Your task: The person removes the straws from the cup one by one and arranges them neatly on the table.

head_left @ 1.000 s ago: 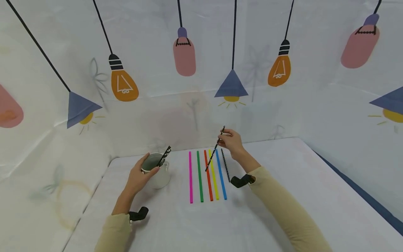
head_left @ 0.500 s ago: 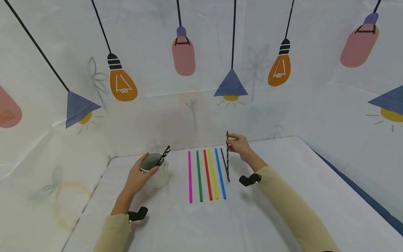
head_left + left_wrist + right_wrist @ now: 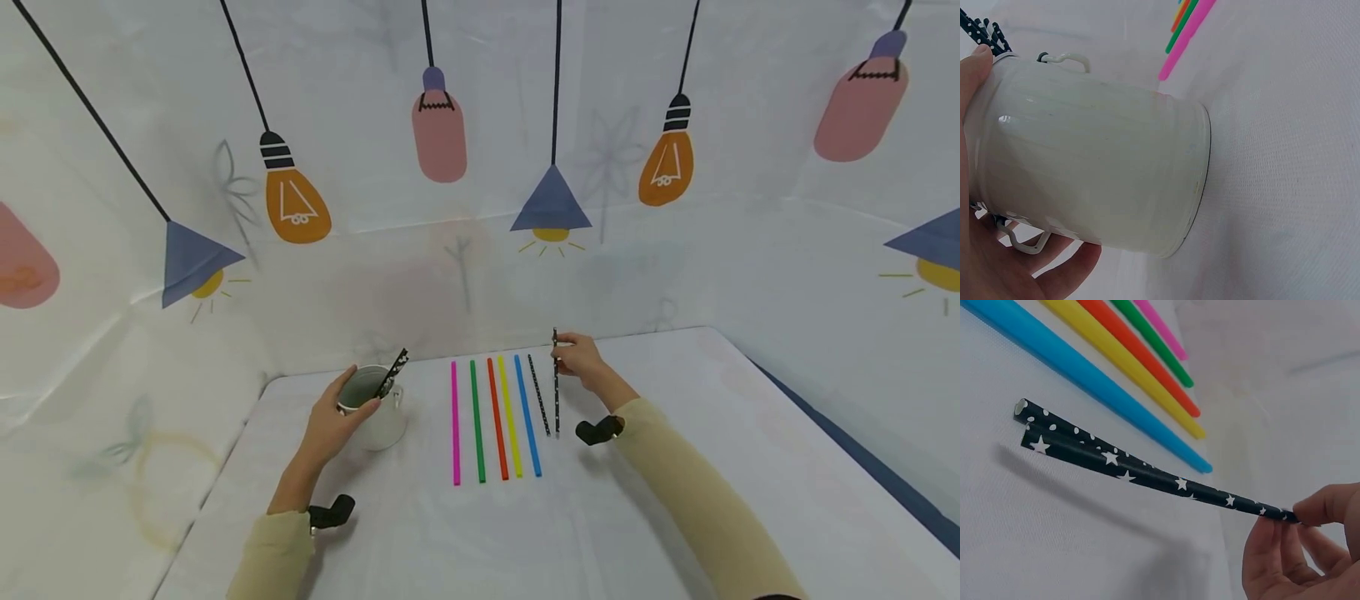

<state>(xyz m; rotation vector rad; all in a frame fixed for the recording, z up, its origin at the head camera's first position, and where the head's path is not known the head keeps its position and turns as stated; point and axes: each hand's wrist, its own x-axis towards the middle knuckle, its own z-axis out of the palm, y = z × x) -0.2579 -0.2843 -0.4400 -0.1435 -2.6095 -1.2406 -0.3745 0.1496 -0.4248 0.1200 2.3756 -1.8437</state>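
Observation:
My right hand (image 3: pixel 581 357) pinches one end of a black straw with white stars (image 3: pixel 1182 484). The straw slants just above the table, to the right of a black straw with white dots (image 3: pixel 537 392). My left hand (image 3: pixel 330 421) grips a white metal bucket (image 3: pixel 1091 150) around its side, thumb near the rim. Several black patterned straws (image 3: pixel 392 371) lean out over the bucket's rim. A small loop handle (image 3: pixel 1069 59) shows on the bucket's side in the left wrist view.
To the left of the dotted straw lie a blue straw (image 3: pixel 528 417), a yellow straw (image 3: pixel 509 417), a red straw (image 3: pixel 497 417), a green straw (image 3: pixel 477 421) and a pink straw (image 3: pixel 455 421), side by side on the white table (image 3: pixel 465 542). A printed cloth wall (image 3: pixel 480 283) rises behind.
My right hand has carried the star straw rightward and down, from above the coloured straws to beside the dotted straw. The left hand stays on the bucket.

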